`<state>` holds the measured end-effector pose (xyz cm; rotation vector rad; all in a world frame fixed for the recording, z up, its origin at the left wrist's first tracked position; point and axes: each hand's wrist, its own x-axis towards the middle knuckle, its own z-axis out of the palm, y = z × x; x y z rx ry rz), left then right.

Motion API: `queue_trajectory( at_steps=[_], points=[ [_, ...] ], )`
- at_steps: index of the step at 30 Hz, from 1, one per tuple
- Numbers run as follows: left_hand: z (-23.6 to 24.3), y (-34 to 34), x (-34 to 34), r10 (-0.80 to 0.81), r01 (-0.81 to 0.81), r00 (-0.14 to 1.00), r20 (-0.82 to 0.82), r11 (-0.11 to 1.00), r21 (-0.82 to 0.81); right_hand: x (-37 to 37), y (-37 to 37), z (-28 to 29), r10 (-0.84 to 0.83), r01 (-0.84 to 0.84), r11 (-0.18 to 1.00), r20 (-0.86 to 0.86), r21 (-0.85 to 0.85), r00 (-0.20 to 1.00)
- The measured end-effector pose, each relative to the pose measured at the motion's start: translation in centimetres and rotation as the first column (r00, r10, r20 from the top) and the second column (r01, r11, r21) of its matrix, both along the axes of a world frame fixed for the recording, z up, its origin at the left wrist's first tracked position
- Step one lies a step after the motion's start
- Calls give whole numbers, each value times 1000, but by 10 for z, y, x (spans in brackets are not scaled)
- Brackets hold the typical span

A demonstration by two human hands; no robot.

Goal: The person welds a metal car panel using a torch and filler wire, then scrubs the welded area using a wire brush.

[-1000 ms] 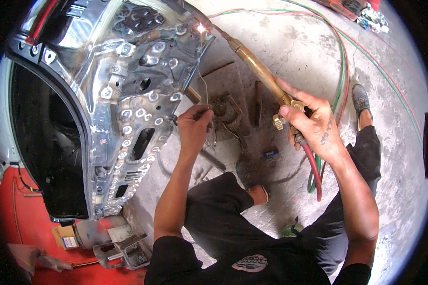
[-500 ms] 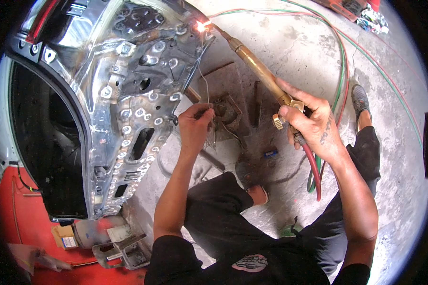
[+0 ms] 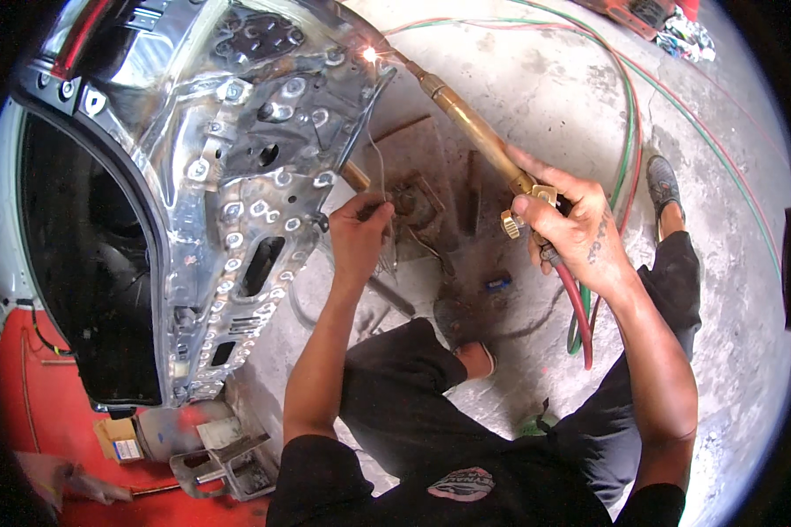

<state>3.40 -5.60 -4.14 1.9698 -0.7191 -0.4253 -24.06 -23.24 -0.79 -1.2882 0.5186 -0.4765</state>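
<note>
My right hand (image 3: 571, 230) grips a brass gas torch (image 3: 470, 123) by its valve body, a red hose (image 3: 573, 299) hanging below. The torch tip reaches a glowing bright spot (image 3: 370, 54) near the upper right edge of a bare metal car body panel (image 3: 246, 114), which has many round weld marks and several openings. My left hand (image 3: 366, 220) pinches a thin wire rod (image 3: 374, 140) that runs up to the glow, beside the panel's right edge.
Red and green hoses (image 3: 629, 105) loop over the concrete floor (image 3: 721, 263). Rusty metal scraps (image 3: 419, 211) lie below the panel. At lower left are a red surface (image 3: 35, 386), a cardboard box (image 3: 114, 439) and metal parts (image 3: 228, 461). More objects (image 3: 650, 18) sit at the top right.
The glow at the torch tip flared half a second ago and is smaller now. The torch and my right hand have shifted very slightly left.
</note>
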Motion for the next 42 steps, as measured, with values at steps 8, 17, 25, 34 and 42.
queue_trajectory(
  at_steps=[8, 17, 25, 34, 42],
  points=[
    [-2, 1, 3, -55, 56, 998, 26, 998, -32, 1, 0, -3, -2, 2, 1000, 24, -8, 1000],
    [3, -1, -2, -34, 34, 999, 2, 999, -21, 1, -2, -5, 0, -1, 1000, 24, 18, 1000],
    [2, 2, 1, -42, 42, 999, 4, 999, -12, 1, -1, -6, 0, 0, 1000, 3, -10, 1000],
    [3, -2, -3, -42, 41, 999, -15, 998, -42, 1, 0, -2, -11, 10, 1000, -4, -8, 1000],
    [1, -1, 1, -33, 33, 999, 12, 999, -39, 1, 0, -2, -9, 9, 1000, 18, 21, 1000]
  ],
)
